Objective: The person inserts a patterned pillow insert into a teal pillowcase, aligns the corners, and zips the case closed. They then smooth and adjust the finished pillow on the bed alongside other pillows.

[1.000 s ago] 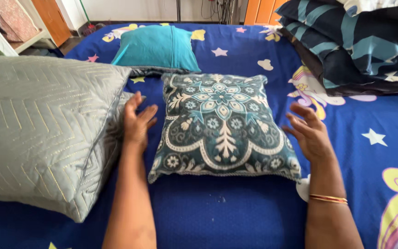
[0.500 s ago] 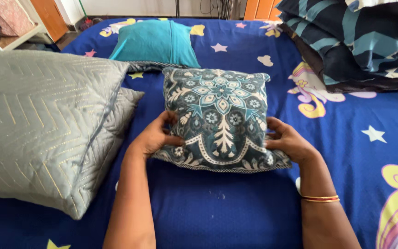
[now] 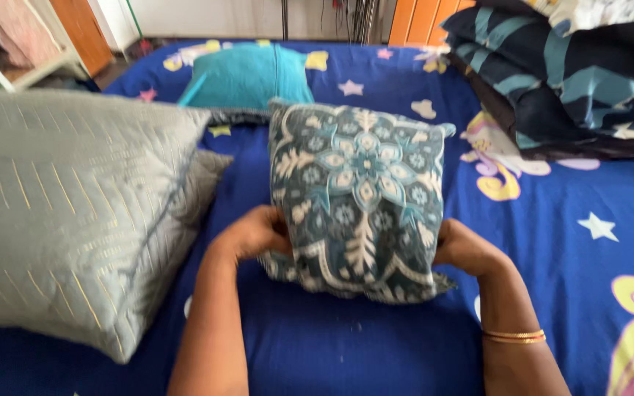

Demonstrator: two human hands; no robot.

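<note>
head view: i see the left hand [image 3: 252,233] and the right hand [image 3: 464,248] each closed on a side edge of the teal floral cushion [image 3: 357,196], which sits between them, its near edge squeezed and its top tilted away from me over the blue star-print bedsheet [image 3: 376,345]. a grey quilted pillow [image 3: 67,213] lies just left of the left hand. a plain teal cushion [image 3: 247,77] lies beyond both hands; folded dark striped bedding [image 3: 566,81] sits beyond the right hand. gold bangles [image 3: 514,336] ring the right wrist.
</note>
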